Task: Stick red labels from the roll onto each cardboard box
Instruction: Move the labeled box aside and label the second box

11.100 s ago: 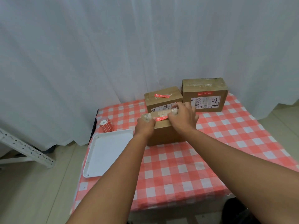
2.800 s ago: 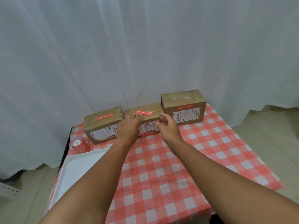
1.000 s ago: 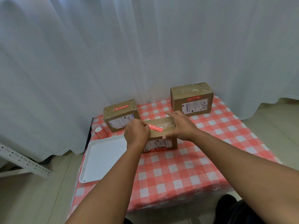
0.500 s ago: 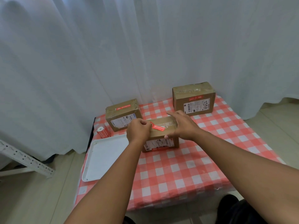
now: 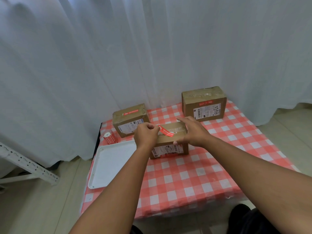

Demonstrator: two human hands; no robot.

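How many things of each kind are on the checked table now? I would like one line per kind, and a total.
Cardboard boxes: 3 (left box, middle box, right box)
Label rolls: 1 (label roll)
White trays: 1 (tray)
Total: 5

Both forearms are bare with no sleeves showing, and dark clothing [image 5: 253, 220] shows at the frame's lower right edge.
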